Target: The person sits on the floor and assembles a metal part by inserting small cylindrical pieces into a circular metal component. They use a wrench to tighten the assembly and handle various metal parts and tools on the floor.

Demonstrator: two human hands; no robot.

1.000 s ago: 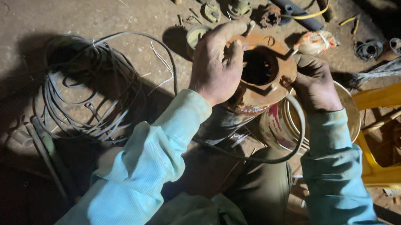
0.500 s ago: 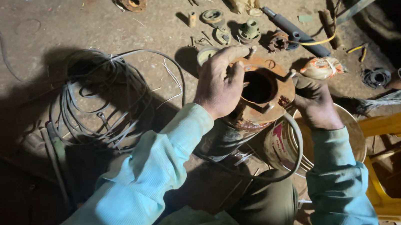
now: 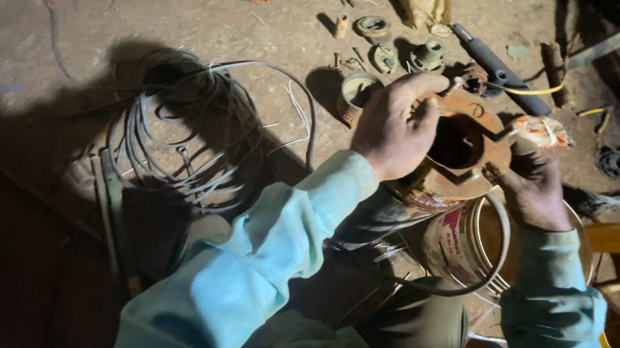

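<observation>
both hands are clamped on the rusty motor housing (image 3: 463, 150) in the lap: left hand (image 3: 398, 127) curled over its top rim, right hand (image 3: 533, 186) gripping the far edge. looks mid-reposition; the next bit probably needs a steady hold and a careful turn.

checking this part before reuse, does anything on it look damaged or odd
The round metal housing under both hands looks heavily rusted, orange-brown across its flange. The left hand rests on its rim, the right hand at its edge. No crack is visible in this light.
</observation>
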